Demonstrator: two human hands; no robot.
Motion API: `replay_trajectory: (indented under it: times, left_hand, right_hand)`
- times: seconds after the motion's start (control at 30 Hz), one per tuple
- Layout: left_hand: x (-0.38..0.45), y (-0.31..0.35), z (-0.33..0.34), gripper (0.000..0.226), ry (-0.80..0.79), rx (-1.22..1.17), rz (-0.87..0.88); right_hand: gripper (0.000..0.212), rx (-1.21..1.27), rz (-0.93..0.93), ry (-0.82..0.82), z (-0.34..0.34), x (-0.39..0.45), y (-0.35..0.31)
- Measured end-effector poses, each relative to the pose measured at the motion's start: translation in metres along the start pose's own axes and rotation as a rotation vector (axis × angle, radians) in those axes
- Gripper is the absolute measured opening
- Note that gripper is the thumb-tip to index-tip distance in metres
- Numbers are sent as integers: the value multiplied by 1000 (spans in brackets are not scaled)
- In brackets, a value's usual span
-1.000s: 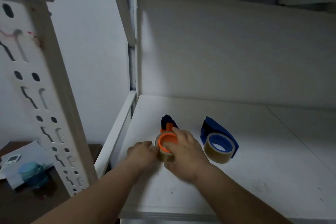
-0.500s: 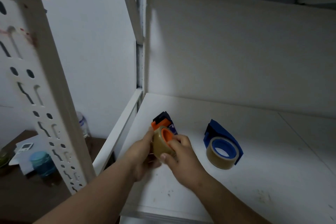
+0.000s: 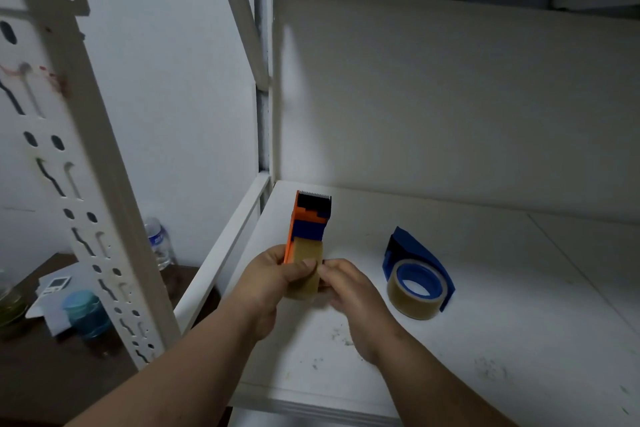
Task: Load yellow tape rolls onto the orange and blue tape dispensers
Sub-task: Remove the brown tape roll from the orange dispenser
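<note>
The orange tape dispenser [image 3: 306, 218], of hard moulded plastic with a dark blue midsection and a black head ending in a fine serrated metal edge, is held upright above the white shelf [image 3: 485, 305], head pointing up. A yellow tape roll [image 3: 306, 269], translucent tan and glossy, sits at the lower end of the orange dispenser, seen edge-on so its core is hidden. The left hand [image 3: 266, 291] grips it from the left, thumb curled over the roll's face and fingers wrapped behind, out of sight. The right hand [image 3: 349, 295] pinches the roll's right edge, fingertips curled against it; what lies under those fingertips cannot be made out. To the right of the orange dispenser, well apart from it, the blue tape dispenser [image 3: 415, 253] lies flat on the shelf, a wedge-shaped plastic body with a round blue hub; a second yellow tape roll [image 3: 414, 300] is seated round that hub, its ring facing up. The blue dispenser's cutting end points away and is hard to read. The shelf surface is matte white board, scuffed and speckled with dark marks below the hands; its right part is cut off by the frame edge. Left of the orange dispenser stands a white perforated steel upright [image 3: 83, 163] with keyhole slots. Beyond it, lower down, a dark wooden bench [image 3: 34, 374] carries a clear plastic bottle [image 3: 159, 243], a teal-lidded jar [image 3: 86, 315] and white papers [image 3: 52, 288], all dim and soft.
</note>
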State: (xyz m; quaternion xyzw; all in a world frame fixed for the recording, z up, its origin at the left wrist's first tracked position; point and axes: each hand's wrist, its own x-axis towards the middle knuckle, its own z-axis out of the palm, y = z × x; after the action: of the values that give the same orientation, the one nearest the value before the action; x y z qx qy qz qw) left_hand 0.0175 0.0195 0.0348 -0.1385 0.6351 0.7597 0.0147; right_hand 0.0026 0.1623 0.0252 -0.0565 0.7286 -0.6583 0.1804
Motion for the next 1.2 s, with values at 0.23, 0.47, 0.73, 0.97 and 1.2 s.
replay_trajectory:
  times: [0.23, 0.47, 0.73, 0.97, 1.2]
  left_hand:
    - [-2, -2, -1, 44, -31, -141, -52]
    - [-4, -4, -13, 43, -120, -109, -126]
    - [-10, 4, -12, 41, -145, -101, -159]
    - [-2, 11, -3, 36, 67, -158, -111]
    - [5, 8, 0, 43, 104, -101, -46]
  right_hand:
    - [39, 11, 160, 271, -8, 13, 6]
    - [20, -262, 110, 244, -17, 24, 19]
    - [17, -420, 116, 306, -19, 39, 10]
    - [24, -21, -7, 235, 9, 16, -8]
    - [25, -256, -151, 88, 35, 0, -5]
